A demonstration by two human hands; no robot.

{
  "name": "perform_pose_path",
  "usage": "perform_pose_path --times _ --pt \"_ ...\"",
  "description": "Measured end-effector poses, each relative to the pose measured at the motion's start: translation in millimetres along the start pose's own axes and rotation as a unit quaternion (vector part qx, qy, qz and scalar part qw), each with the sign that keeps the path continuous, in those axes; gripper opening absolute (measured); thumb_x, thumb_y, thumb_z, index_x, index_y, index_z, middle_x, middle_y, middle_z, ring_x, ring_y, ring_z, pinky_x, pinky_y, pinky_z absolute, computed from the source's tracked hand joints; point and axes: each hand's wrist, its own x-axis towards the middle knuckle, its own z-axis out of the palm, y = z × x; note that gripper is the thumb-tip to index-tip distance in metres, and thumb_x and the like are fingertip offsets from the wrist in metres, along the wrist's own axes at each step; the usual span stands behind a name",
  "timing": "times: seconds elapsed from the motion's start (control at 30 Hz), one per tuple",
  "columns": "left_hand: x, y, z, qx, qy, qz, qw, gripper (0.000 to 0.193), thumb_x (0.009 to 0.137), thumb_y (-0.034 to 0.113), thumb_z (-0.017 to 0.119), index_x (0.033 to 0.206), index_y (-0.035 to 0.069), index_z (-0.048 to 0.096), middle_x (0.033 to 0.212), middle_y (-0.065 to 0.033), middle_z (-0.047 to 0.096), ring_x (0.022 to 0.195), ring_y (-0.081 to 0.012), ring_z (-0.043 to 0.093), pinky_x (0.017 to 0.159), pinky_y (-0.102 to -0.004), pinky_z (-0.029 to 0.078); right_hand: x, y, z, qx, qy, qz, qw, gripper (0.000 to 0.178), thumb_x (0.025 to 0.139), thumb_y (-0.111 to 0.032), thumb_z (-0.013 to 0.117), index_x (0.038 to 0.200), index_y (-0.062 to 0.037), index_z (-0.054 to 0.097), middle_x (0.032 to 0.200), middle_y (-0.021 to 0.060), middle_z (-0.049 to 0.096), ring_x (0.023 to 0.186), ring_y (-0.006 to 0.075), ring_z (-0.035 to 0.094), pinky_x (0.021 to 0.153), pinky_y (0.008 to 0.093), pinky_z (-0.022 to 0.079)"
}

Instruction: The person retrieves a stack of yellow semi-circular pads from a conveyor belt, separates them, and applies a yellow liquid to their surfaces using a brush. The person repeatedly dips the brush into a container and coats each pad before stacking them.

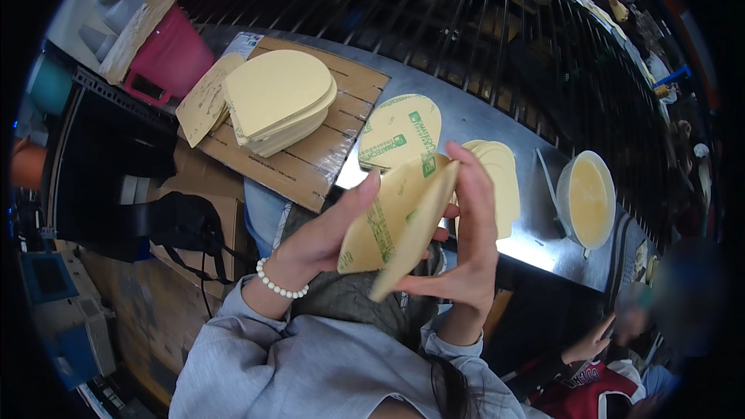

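In front of my body, two pale yellow boards with rounded ends and green print are spread apart like an open book. My left hand (330,229) grips the left board (372,240) along its edge, thumb on top. The right board (423,237), seen nearly edge-on, is held between the thumb and fingers of my right hand (475,240). Whether the two boards touch at the bottom I cannot tell. Just beyond them, a printed stack of the same boards (400,128) lies on the metal table. Fanned plain boards (497,178) sit behind my right hand.
A taller board stack (279,93) rests on flattened cardboard (349,120) at the left. At the right stand a bowl of yellowish paste (590,194) and a thin stick (549,182). Beyond the metal table (466,109) run dark bars. Another person's hand (590,341) shows lower right.
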Motion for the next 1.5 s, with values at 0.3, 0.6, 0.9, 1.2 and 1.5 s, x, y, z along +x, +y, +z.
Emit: perform_pose_path --times 0.3,0.6,0.9,1.2,1.5 --pt "9.3 -1.4 -14.9 -0.209 -0.044 -0.057 0.975 0.095 0.099 0.074 0.037 0.165 0.007 0.021 0.158 -0.0344 0.036 0.127 -0.0659 0.05 0.103 -0.078 0.041 -11.9 12.4 5.0 0.465 0.233 0.138 0.843 0.15 0.054 -0.07 0.094 0.166 -0.0143 0.012 0.17 0.0302 0.005 0.156 0.0522 0.008 0.126 0.065 0.016" --pt "-3.1 25.3 -28.6 -0.073 0.148 0.09 0.982 0.065 0.107 0.045 0.047 0.155 0.001 0.04 0.144 -0.0232 0.058 0.124 -0.0415 0.064 0.102 -0.0471 0.057 -49.2 27.5 -35.8 0.751 0.228 0.047 0.618 0.117 0.082 -0.074 0.073 0.166 -0.0137 0.018 0.171 0.0293 -0.009 0.157 0.0525 -0.004 0.125 0.066 0.016" --pt "71.1 17.5 -34.3 0.566 0.275 0.282 0.725 0.033 0.105 0.013 0.057 0.134 -0.002 0.065 0.12 -0.0183 0.071 0.105 -0.028 0.071 0.092 -0.0344 0.053 -69.9 12.9 -66.4 0.461 0.312 0.047 0.829 0.128 0.076 -0.077 0.075 0.166 -0.0093 0.015 0.167 0.038 0.0 0.154 0.0596 0.005 0.122 0.0685 0.02" --pt "103.5 3.0 -40.2 0.742 0.316 0.277 0.523 0.032 0.105 0.018 0.058 0.13 0.001 0.069 0.129 -0.0177 0.061 0.121 -0.0341 0.057 0.104 -0.0448 0.045 -69.2 11.4 -60.2 0.535 0.303 0.076 0.785 0.126 0.075 -0.076 0.077 0.165 -0.0094 0.019 0.163 0.0406 0.019 0.149 0.0591 0.025 0.121 0.0686 0.023" --pt "50.2 -31.2 13.7 0.555 0.184 0.015 0.811 0.025 0.105 0.017 0.061 0.116 0.0 0.075 0.087 -0.0063 0.077 0.076 -0.0117 0.069 0.069 -0.0272 0.054 -36.2 20.1 -112.9 -0.297 -0.131 0.131 0.937 0.131 0.048 -0.037 0.099 0.159 -0.0036 0.038 0.163 0.0168 0.04 0.152 0.0402 0.034 0.124 0.0496 0.031"
